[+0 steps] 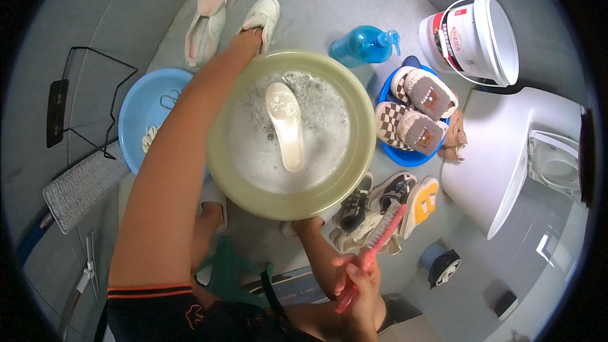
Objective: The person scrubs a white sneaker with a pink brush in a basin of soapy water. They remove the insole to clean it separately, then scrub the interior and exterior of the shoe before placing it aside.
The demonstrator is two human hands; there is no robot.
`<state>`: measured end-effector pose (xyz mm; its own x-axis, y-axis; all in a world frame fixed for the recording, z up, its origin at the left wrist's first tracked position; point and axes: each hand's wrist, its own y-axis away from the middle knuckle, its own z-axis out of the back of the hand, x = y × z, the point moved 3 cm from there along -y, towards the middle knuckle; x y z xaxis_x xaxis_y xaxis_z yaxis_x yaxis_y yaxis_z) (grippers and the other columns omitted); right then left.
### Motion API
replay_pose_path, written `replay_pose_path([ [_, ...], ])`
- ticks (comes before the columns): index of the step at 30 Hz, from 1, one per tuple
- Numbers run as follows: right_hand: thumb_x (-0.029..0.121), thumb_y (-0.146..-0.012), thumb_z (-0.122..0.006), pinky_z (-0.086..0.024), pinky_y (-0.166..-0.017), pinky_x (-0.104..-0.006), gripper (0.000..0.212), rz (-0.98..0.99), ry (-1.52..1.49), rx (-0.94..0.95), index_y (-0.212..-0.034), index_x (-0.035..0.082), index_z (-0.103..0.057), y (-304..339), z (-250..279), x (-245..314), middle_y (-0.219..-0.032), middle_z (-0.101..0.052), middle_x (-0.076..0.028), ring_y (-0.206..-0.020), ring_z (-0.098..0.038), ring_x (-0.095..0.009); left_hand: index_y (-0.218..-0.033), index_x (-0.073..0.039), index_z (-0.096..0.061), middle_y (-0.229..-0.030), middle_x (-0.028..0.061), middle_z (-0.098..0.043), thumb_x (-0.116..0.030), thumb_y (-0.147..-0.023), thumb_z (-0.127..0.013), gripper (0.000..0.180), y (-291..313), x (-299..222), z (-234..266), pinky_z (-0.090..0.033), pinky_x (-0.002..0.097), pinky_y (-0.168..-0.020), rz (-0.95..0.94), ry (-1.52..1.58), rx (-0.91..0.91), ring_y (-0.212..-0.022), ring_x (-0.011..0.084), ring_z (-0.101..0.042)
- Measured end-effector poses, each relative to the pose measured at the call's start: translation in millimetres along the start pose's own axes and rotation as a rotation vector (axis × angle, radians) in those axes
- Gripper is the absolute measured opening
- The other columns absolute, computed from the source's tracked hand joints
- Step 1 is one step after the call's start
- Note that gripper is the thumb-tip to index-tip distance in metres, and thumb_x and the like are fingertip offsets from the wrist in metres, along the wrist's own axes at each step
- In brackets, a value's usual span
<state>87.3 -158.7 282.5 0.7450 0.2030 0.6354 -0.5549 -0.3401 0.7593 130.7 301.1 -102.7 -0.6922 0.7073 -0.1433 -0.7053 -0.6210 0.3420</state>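
Note:
My left arm reaches across to the far side, where my left hand [252,36] grips a white shoe [268,16] at its opening. Its fingertips are partly hidden inside the shoe. A second white shoe [206,35], with a pink tongue or insole folded out, lies just left of it. In my right hand [360,282], low and right of centre, is a pink scrub brush [384,228] with pale bristles pointing up and left. Between my hands stands a large olive-green basin [221,180] of sudsy water. A whitish insole [288,133] floats in it.
A light-blue basin [130,130] sits under my left forearm. Right of the large basin are a blue pump bottle [358,46], a blue tub [408,157] with checkered slippers [405,123], several shoes [386,199], a white bucket [468,41] and a toilet [487,152]. A grey flat mop [85,187] leans left.

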Motion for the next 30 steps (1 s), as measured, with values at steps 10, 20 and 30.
replay_pose_path([
  [10,0.002,-0.086,-0.052,-0.048,-0.047,-0.0242,0.012,-0.002,0.027,0.014,-0.092,0.001,-0.042,-1,6,-3,-0.095,-0.065,-0.024,-0.051,-0.055,-0.014,-0.131,-0.007,-0.045,-0.136,0.0230,-0.047,-0.029,-0.096,-0.034,0.043,-12,-2,-17,-0.038,0.0469,-0.104,0.026,-0.074,-0.036,-0.121,0.0358,-0.051],
  [20,0.001,-0.086,-0.051,-0.049,-0.048,-0.0247,0.013,-0.014,-0.008,0.027,-0.090,0.003,-0.040,-1,7,-3,-0.096,-0.065,-0.024,-0.051,-0.055,-0.015,-0.137,-0.009,-0.042,-0.145,0.0206,-0.038,-0.027,-0.096,-0.032,0.046,-58,21,-74,-0.033,0.0467,-0.108,0.045,-0.061,0.062,-0.128,0.0364,-0.044],
  [30,0.002,-0.085,-0.052,-0.049,-0.049,-0.0240,0.014,-0.019,-0.031,-0.008,-0.091,0.004,-0.040,1,8,-2,-0.095,-0.065,-0.024,-0.051,-0.055,-0.014,-0.141,-0.010,-0.038,-0.145,0.0192,-0.039,-0.035,-0.095,-0.036,0.052,-6,2,0,-0.039,0.0450,-0.104,-0.011,-0.105,0.126,-0.128,0.0348,-0.045],
])
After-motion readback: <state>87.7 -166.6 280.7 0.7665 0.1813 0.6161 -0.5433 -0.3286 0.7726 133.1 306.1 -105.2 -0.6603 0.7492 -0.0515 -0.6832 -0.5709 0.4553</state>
